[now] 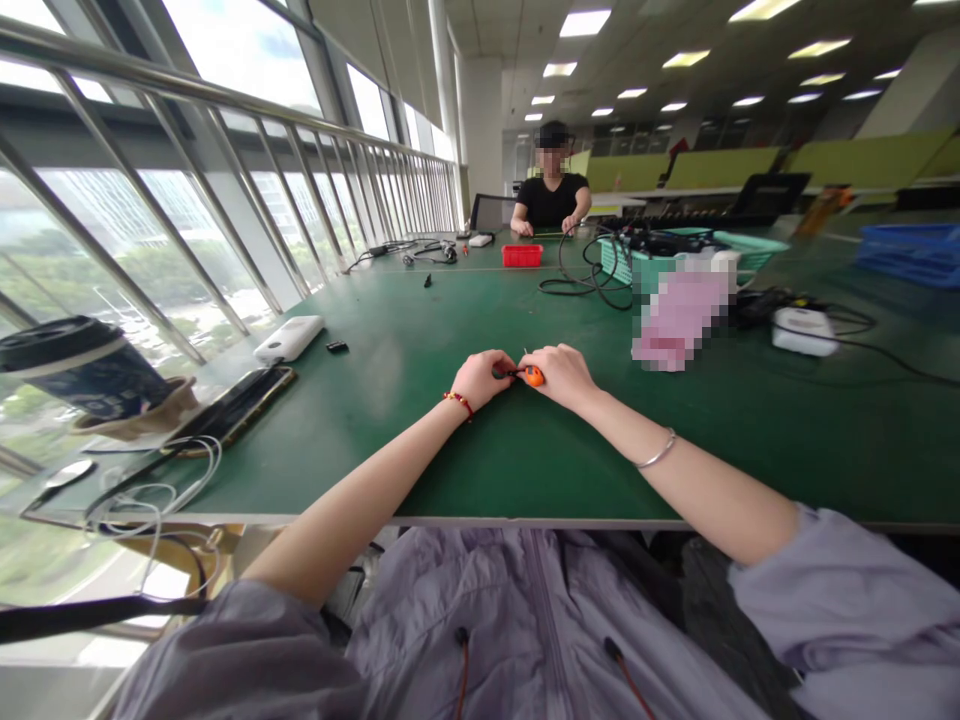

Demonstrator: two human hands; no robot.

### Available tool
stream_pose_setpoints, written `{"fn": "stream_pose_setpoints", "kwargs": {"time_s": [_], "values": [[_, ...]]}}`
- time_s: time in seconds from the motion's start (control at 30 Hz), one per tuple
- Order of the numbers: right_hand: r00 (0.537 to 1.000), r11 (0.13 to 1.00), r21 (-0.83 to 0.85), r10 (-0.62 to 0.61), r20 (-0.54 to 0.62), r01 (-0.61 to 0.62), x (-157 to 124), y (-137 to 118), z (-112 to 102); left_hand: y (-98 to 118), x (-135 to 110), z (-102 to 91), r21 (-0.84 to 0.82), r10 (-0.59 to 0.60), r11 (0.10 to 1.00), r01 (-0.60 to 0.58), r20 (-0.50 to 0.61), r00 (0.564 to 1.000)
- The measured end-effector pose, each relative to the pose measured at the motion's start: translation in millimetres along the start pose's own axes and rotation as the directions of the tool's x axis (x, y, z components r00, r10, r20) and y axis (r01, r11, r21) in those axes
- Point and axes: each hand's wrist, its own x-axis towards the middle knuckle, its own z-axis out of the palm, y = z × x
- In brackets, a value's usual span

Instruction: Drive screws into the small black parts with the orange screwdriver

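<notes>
Near the middle of the table's front half, my two hands almost meet. My right hand (561, 376) is closed around a small orange-and-black tool (534, 376), which looks like a screwdriver; its rounded orange end shows between the fingers. My left hand (482, 382) pinches a small black piece (513, 373) that points toward the orange tool. Whether the two touch is too small to tell. Fingers hide most of both items. The green table (420, 440) lies beneath both hands.
At left are a cup (90, 370), a phone (232, 410), a white box (289, 338), a black piece (337, 347) and white cable (161, 490). A red bin (522, 256), green basket (616, 258) and pink item (682, 315) stand farther back. Another person (553, 200) sits opposite.
</notes>
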Motion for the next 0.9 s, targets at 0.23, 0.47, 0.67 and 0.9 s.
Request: {"fn": "stream_pose_setpoints", "kwargs": {"time_s": [0.23, 0.47, 0.67, 0.9], "values": [[0.999, 0.998, 0.056, 0.038, -0.029, -0.036, -2, 0, -4, -1, 0, -0.9, -0.028, 0.004, 1.000, -0.004, 0.006, 1.000], [0.997, 0.997, 0.063, 0.046, -0.057, -0.042, -3, 1, -9, 4, -1, -11.2, 0.108, 0.069, 0.992, -0.069, 0.007, 0.998], [0.999, 0.998, 0.061, 0.003, -0.037, -0.001, -3, -2, -10, 11, -4, -22.3, 0.278, 0.222, 0.939, -0.204, -0.032, 0.975], [0.999, 0.994, 0.106, 0.005, -0.045, 0.000, -3, -1, -9, 14, -4, -25.0, 0.354, 0.248, 0.906, -0.232, -0.001, 0.969]]}}
